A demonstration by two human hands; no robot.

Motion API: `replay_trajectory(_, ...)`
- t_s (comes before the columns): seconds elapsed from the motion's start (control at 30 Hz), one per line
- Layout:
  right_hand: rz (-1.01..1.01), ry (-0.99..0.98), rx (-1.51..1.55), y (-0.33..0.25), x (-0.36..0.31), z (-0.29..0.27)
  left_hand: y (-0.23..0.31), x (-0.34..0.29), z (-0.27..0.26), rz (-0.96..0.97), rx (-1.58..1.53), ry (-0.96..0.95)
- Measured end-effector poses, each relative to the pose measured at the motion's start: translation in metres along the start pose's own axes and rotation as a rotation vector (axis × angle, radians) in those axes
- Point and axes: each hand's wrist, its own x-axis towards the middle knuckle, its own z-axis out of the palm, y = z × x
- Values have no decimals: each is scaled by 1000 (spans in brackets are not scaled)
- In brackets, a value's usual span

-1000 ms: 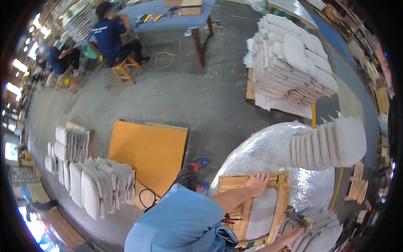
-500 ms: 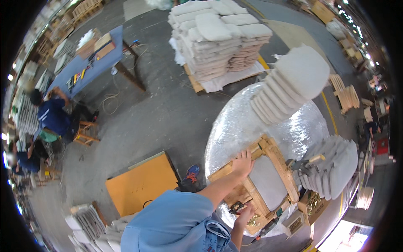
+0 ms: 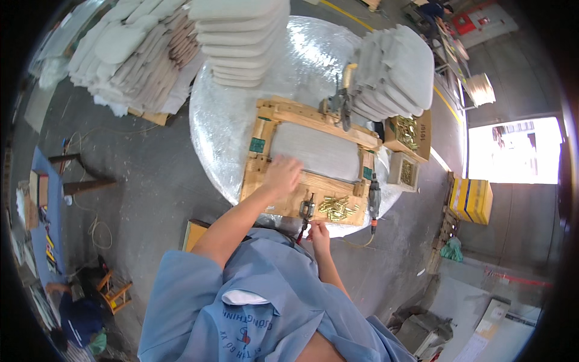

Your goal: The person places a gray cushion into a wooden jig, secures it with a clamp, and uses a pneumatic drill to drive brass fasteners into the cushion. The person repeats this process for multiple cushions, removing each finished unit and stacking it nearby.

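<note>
A grey padded panel (image 3: 316, 151) lies inside a wooden jig (image 3: 329, 124) on the round, film-covered table. My left hand (image 3: 283, 177), slightly blurred, reaches over the panel's near left corner and the jig's near rail with its fingers stretched out. At the jig's near edge my right hand (image 3: 318, 234) has its fingers closed; what they hold, if anything, is too small to make out. Just beside it is a dark metal tool (image 3: 307, 209) with a reddish handle end. Several brass-coloured fasteners (image 3: 338, 207) lie in a heap on the jig's near board.
A clamp with a yellow handle (image 3: 347, 90) sits on the far rail. A power driver (image 3: 374, 202) lies at the right. Beyond it stand a carton of brass parts (image 3: 410, 136) and a smaller box (image 3: 403, 172). Stacked pads (image 3: 238, 42) and more pads (image 3: 395, 69) occupy the far table.
My view has swung right, bringing the jig nearer the middle. My left hand has moved from the jig's left end to the near rail. My right hand is now at the near edge.
</note>
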Motion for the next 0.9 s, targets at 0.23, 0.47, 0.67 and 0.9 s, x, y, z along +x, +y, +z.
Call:
replay_trajectory(0.23, 95, -169, -92, 42, -10, -4, 46, -2, 20, 102, 160, 31)
replay_trajectory(0.47, 180, -75, -67, 63, -18, -28, 49, 15, 20, 108, 142, -53)
replay_trajectory(0.67, 246, 2, 113, 61, -18, -45, 55, 11, 22, 73, 76, -194)
replay_trajectory(0.9, 146, 144, 432, 99, -16, -67, 41, 92, -29, 84, 120, 105)
